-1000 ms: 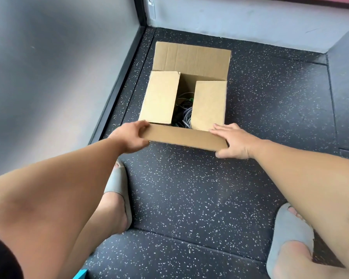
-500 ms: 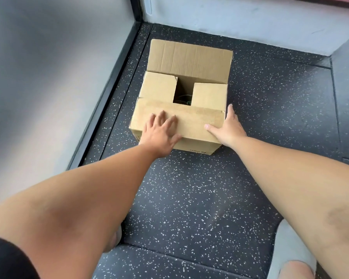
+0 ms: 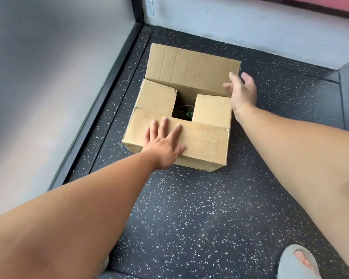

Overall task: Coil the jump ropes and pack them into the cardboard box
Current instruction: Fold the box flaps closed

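On the floor (image 3: pixel 210 208), the left hand (image 3: pixel 165 146) lies spread flat on the near flap (image 3: pixel 206 137) of the box (image 3: pixel 212 109); the right hand (image 3: pixel 243 91), loosely spread, is at the far flap (image 3: pixel 189 69).

The scene is lit brightly and evenly by soft, diffuse light. Faint shadows are cast on the floor (image 3: pixel 189 208) beside the cardboard box (image 3: pixel 206 141), whose opening is left dark. The right hand (image 3: pixel 243 93) is smeared by motion blur at its fingertips. The wall (image 3: pixel 38 77) on the left is rendered hazy, and straight lines are bowed near the edges.
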